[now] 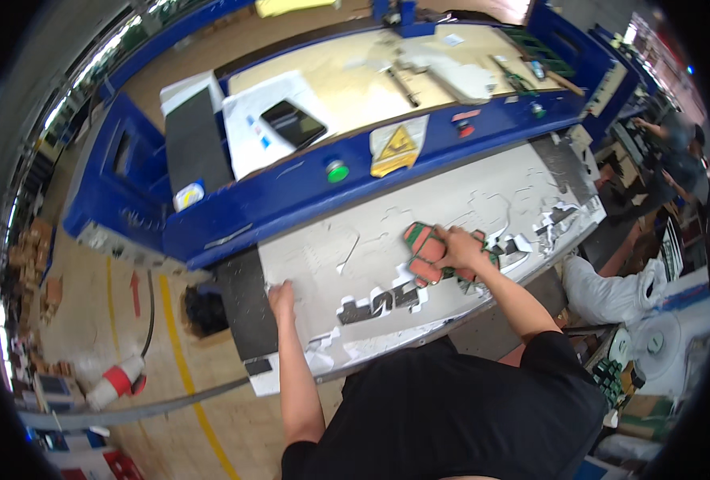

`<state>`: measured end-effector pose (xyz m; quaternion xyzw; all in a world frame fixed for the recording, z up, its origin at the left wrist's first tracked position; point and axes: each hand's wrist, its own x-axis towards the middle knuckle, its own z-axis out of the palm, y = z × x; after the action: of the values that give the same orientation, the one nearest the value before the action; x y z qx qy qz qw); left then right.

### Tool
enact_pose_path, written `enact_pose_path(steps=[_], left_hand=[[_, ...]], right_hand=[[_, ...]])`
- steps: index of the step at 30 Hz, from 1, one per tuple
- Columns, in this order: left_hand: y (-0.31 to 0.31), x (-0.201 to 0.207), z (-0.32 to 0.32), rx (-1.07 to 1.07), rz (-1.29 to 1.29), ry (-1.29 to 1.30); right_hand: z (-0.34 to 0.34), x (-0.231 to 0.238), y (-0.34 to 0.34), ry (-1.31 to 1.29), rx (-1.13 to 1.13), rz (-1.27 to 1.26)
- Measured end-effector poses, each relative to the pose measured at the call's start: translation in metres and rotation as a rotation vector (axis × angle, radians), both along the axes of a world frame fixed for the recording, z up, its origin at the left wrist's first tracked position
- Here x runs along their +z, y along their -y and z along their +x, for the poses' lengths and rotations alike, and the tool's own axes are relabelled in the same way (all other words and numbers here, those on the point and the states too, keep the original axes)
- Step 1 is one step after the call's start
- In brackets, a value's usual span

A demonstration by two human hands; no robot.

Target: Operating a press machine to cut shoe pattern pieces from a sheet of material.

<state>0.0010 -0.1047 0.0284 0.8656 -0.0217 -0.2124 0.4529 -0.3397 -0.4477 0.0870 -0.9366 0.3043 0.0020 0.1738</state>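
A pale grey sheet (323,240) lies on the machine's bed in front of me, with thin cut lines and cut-out gaps in it. My left hand (281,298) is at the sheet's left edge, its fingers closed on that edge. To the right, my right hand (462,248) grips a cutting die (427,244) with salmon-pink pads and green edges, which rests on the sheet. Part of the die is covered by my fingers. Dark bed shows through the gaps near the sheet's front edge, beside torn white scraps (323,356).
A blue machine beam (291,180) crosses behind the bed, bearing a green button (337,171) and yellow warning sign (400,148). A phone (293,123) and tools lie on top. At right are a white sack (615,292), a fan (659,346) and another person (683,164).
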Motion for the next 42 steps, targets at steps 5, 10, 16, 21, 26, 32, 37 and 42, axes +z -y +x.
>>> enact_pose_path(steps=[5,10,16,21,26,32,37,42], left_hand=[[0.010,-0.006,-0.035,0.033,0.102,0.245],[-0.001,-0.012,-0.073,0.103,-0.110,0.391],[0.016,-0.011,-0.104,0.000,0.211,0.652],[0.039,-0.027,-0.111,0.090,0.376,0.921],[0.036,-0.018,-0.105,0.090,0.395,0.935],[0.034,-0.023,-0.107,0.092,0.449,0.934],[0.042,-0.024,-0.104,0.157,0.467,0.908],[0.009,-0.005,-0.130,0.071,0.097,0.702]], right_hand=[[-0.005,0.011,0.008,0.026,0.051,0.064],[-0.021,0.062,0.007,0.191,-0.020,0.137],[-0.029,0.190,0.030,0.751,-0.091,0.489],[0.005,0.306,0.123,1.029,0.110,0.447],[0.062,0.392,0.183,0.607,-0.064,-0.149],[0.151,0.310,0.326,0.479,0.587,-0.064],[0.173,0.284,0.349,0.072,0.140,-0.192],[0.128,0.322,0.244,0.408,0.148,-0.416]])
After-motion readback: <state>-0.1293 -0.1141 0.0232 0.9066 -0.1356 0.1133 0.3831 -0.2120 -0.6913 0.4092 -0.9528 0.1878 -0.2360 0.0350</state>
